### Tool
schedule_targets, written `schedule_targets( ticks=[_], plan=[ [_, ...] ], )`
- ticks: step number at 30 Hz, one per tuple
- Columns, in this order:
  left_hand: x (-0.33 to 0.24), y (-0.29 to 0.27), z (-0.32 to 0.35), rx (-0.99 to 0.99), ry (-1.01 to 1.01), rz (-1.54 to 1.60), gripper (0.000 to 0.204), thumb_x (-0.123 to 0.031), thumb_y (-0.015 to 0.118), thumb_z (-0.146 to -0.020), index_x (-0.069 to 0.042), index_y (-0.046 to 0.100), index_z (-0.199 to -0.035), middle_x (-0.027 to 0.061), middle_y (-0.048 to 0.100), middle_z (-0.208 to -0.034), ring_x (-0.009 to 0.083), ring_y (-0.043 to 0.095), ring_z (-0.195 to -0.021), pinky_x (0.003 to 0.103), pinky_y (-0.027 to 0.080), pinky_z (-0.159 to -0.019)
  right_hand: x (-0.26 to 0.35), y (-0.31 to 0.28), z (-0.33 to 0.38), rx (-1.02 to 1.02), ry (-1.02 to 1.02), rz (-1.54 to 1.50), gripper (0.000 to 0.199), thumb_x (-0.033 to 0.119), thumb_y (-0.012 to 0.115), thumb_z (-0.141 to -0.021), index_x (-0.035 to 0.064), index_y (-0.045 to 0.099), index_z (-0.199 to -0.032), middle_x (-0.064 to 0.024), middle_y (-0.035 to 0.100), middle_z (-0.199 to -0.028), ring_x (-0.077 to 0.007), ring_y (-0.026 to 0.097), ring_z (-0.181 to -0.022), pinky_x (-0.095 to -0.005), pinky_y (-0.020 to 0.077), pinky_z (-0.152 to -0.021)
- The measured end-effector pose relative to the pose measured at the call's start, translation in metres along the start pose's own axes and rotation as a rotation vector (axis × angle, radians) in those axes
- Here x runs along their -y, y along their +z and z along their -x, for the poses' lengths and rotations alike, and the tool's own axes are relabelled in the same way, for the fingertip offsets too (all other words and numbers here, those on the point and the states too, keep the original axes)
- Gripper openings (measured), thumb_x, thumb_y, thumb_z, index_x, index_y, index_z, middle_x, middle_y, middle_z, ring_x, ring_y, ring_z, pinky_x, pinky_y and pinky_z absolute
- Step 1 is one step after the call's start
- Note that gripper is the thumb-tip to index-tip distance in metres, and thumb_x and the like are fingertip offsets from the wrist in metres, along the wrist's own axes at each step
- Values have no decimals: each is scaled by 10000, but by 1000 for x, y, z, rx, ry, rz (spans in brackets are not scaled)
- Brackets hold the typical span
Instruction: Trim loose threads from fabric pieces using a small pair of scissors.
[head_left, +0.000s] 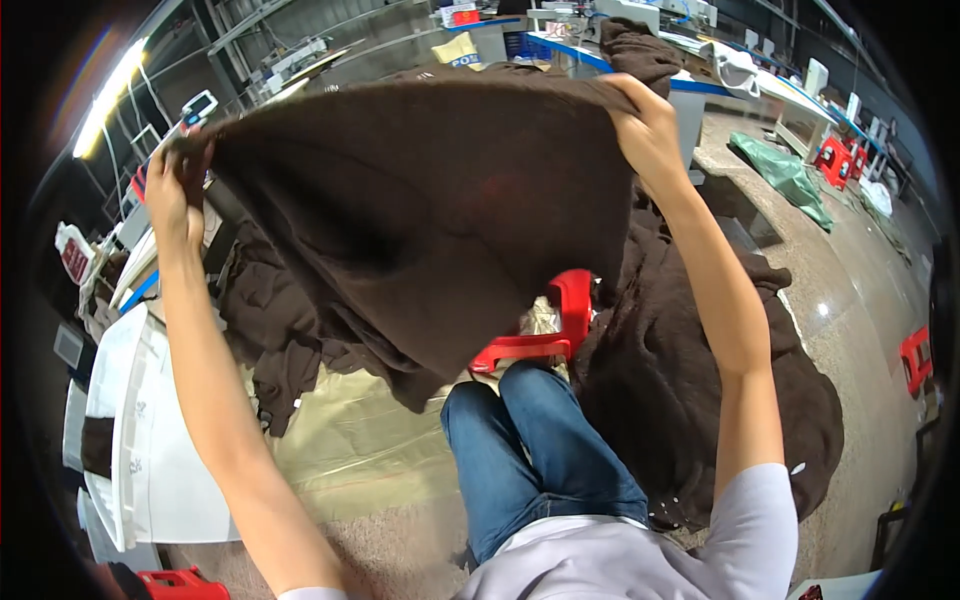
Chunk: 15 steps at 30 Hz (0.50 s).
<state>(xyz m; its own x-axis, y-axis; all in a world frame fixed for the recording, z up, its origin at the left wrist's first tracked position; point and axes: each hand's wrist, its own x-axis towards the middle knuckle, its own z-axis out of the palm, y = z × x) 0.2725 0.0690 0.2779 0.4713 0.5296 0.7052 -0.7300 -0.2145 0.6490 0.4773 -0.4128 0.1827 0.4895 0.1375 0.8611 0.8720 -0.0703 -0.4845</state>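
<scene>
A wide piece of dark brown cloth (pixel 430 190) hangs stretched in front of me, its upper edge pulled nearly straight. My left hand (pixel 180 195) is closed around its upper left corner. At the opposite corner, my right hand (pixel 647 130) pinches the same edge with the thumb on the near side. Below, the cloth falls in loose folds to a point above my knees. More dark brown cloth lies heaped in a large pile (pixel 700 380) by my right leg, and another heap (pixel 270 290) shows behind the hanging piece at the left.
A red plastic stool (pixel 572 310) stands just beyond my knees, partly covered by the cloth. White plastic bins (pixel 165 440) are at my left. Yellowish sheeting (pixel 350 450) covers the floor there. Worktables with blue edges (pixel 700 87) line the back; a green sack (pixel 785 175) lies at far right.
</scene>
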Motion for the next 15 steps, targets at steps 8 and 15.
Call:
schedule_targets(
  ticks=[8,15],
  plan=[
    [-19,-9,368,27,-411,-418,129,-170,518,-942,-121,549,-827,102,649,-1085,199,575,-1048,350,432,-949,49,-137,229,520,596,-73,197,27,642,-725,19,700,-913,-70,666,-841,-193,636,-817,-341,493,-751],
    [87,-84,609,-63,-1144,-378,159,-52,507,-946,-49,602,-1072,77,559,-1180,146,558,-1000,241,458,-830,-30,-156,464,928,614,350,222,48,619,-774,95,680,-983,-117,609,-934,-343,577,-942,-455,469,-806]
  ],
)
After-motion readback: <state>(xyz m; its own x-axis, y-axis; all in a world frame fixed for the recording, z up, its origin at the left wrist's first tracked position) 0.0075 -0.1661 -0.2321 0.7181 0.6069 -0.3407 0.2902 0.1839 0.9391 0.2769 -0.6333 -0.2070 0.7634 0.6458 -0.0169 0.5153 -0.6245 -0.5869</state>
